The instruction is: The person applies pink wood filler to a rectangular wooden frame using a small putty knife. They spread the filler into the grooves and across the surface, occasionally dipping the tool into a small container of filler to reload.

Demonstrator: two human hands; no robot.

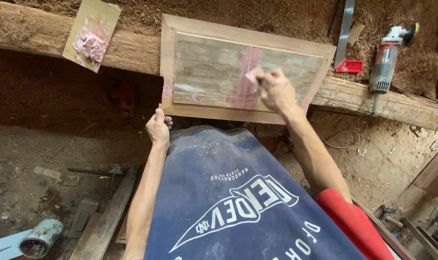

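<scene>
Left hand (158, 128) on framed panel's (214, 67) corner

Person wears a faded navy T-shirt with a white pennant graphic and white lettering; a red sleeve shows at the right shoulder; forearms bare; no gloves.

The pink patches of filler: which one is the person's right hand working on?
The tall pink stripe down the panel's middle, under the right hand; the frame-corner smear and the cardboard's blob lie apart.
</scene>
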